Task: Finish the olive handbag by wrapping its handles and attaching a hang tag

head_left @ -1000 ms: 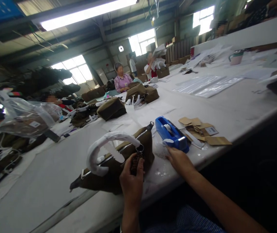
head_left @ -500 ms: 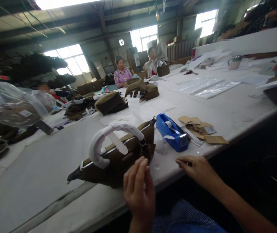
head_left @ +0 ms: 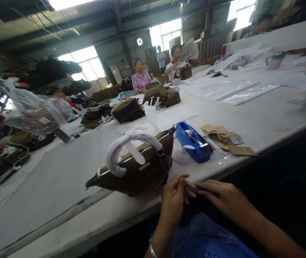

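An olive-brown handbag (head_left: 139, 175) stands at the table's front, its zip shut and its handle (head_left: 119, 150) wrapped in white material. A dark chain charm (head_left: 165, 161) hangs at its right end. Just right of that, my left hand (head_left: 174, 197) is closed, its fingertips pinched near the table edge. My right hand (head_left: 222, 197) comes in from the right with thumb and fingers pressed together, almost meeting the left. Anything between the fingertips is too small to make out. Behind my hands sits a blue tape dispenser (head_left: 193, 141), with a crumpled clear scrap (head_left: 179, 156) beside it.
Brown paper tags (head_left: 225, 139) lie right of the dispenser. Farther back are flat clear plastic bags (head_left: 236, 91), more olive bags (head_left: 128, 109) and a pink cup (head_left: 275, 61). A plastic-wrapped bag (head_left: 40, 114) stands left. Several people work around the table.
My left hand has moved right, away from the bag's front and towards my right hand, so their fingertips are now close together. The view has shifted slightly; the bag stands where it was.
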Action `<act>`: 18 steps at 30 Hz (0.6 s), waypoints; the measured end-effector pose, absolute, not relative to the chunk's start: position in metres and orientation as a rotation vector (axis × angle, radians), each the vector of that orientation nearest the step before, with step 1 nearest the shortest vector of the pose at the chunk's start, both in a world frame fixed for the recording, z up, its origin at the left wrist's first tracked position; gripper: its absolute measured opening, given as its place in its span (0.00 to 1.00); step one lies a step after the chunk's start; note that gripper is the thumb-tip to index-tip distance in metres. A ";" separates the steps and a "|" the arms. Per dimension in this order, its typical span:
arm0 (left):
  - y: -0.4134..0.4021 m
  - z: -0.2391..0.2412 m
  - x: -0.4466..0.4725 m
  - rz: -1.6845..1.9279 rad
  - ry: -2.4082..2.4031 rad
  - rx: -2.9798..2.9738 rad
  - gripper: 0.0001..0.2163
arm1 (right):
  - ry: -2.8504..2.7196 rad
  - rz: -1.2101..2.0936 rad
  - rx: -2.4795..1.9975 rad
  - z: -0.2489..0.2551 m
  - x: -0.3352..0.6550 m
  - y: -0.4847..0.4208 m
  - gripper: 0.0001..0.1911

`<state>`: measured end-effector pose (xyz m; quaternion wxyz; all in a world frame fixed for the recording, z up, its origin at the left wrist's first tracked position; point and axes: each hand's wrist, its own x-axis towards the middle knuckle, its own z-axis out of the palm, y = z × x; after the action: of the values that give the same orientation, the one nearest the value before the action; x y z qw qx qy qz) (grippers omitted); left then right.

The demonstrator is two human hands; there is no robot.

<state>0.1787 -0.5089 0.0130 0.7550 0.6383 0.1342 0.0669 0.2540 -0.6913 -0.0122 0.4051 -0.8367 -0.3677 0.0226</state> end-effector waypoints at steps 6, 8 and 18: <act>-0.514 0.018 0.177 0.006 0.215 1.593 0.16 | -0.888 -0.128 -1.882 0.013 0.246 -0.669 0.14; -0.519 0.021 0.176 -0.014 0.196 1.687 0.15 | -0.939 -0.082 -1.815 0.022 0.243 -0.660 0.12; -0.505 0.014 0.162 -0.078 0.324 1.671 0.13 | -0.042 0.141 -1.393 -0.002 0.281 -0.689 0.18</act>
<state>0.1619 -0.5047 0.0137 0.6584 0.7381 0.1431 -0.0346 0.2810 -0.6894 -0.0023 0.7645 -0.6411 -0.0192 0.0649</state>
